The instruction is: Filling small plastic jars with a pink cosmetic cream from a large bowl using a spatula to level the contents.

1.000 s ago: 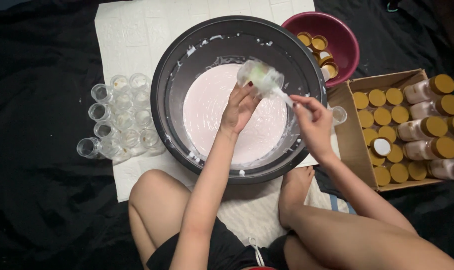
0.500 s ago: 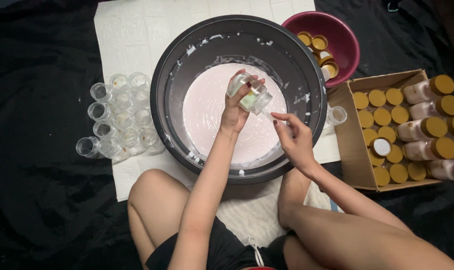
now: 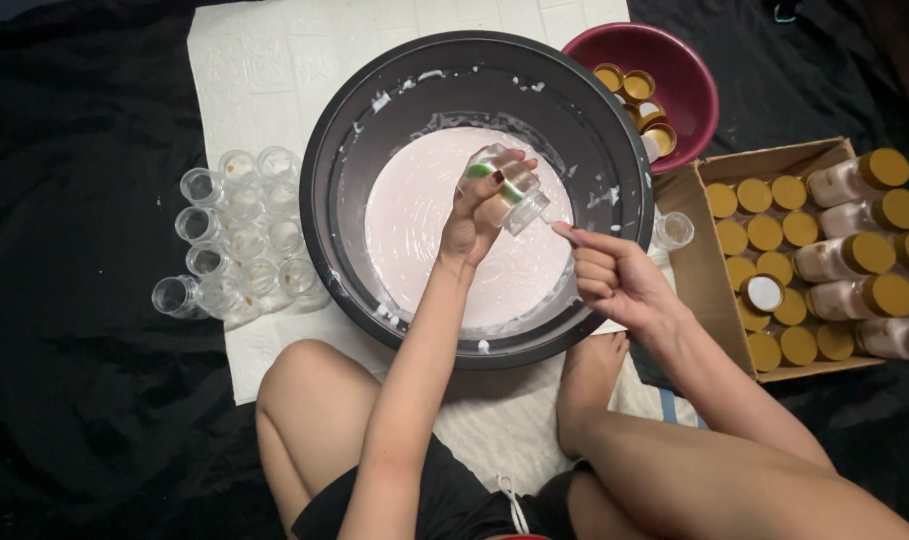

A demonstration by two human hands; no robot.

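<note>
Since a moment ago the right hand [image 3: 614,280] has drawn in beside the small bottle [image 3: 509,185], its fingers curled loosely with the index tip at the bottle's mouth. The left hand [image 3: 474,215] grips that bottle, tilted, above the pale pink liquid [image 3: 424,230] in the big black bowl [image 3: 324,170].

Bare arms, no sleeves. Left hand [image 3: 479,215], right hand [image 3: 614,280]: dark polish on nails. Black shorts [image 3: 444,500] with white drawstring, bottom centre of frame. Bare legs, bare feet.
</note>
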